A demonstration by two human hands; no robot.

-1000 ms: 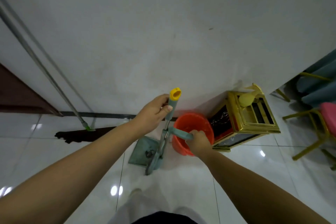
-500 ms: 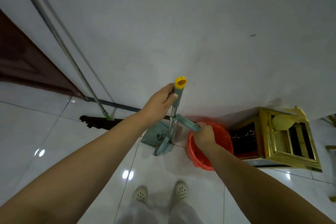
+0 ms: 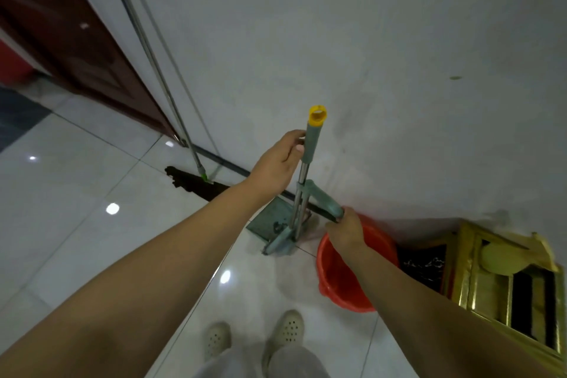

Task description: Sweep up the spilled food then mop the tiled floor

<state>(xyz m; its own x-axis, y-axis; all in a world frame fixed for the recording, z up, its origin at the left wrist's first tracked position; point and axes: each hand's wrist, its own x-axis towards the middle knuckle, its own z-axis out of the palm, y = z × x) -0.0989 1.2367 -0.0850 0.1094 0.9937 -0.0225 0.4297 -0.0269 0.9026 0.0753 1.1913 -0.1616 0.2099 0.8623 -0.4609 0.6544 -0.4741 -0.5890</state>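
A: What is the room like?

B: A glossy white tiled floor (image 3: pixel 92 193) meets a plain pale wall (image 3: pixel 368 40), with a dark red-brown wooden door (image 3: pixel 67 40) at the far left. A long metal-handled flat mop with a dark cloth head (image 3: pixel 196 182) leans against the wall beside the door.

A: And the task's own tool?

B: A grey-green squeeze mop with a steel shaft and a yellow end cap (image 3: pixel 306 159) stands nearly upright in front of the wall. Its head rests on the floor by a grey-green square dustpan (image 3: pixel 270 219). Just to its right sits a round orange plastic bucket (image 3: pixel 343 279), close to the wall.

A: The hands?

B: The left hand (image 3: pixel 276 163) is at the sleeve below the yellow cap, thumb and fingers wrapped loosely around it. The right hand (image 3: pixel 345 228) is clamped around the end of the grey-green wringer lever (image 3: pixel 325 201), which angles out from the shaft over the bucket's rim.

A: Anything else?

B: A gold-coloured metal stand (image 3: pixel 506 294) lies beside the bucket at the right. Two pale perforated clogs (image 3: pixel 254 334) show at the bottom edge.
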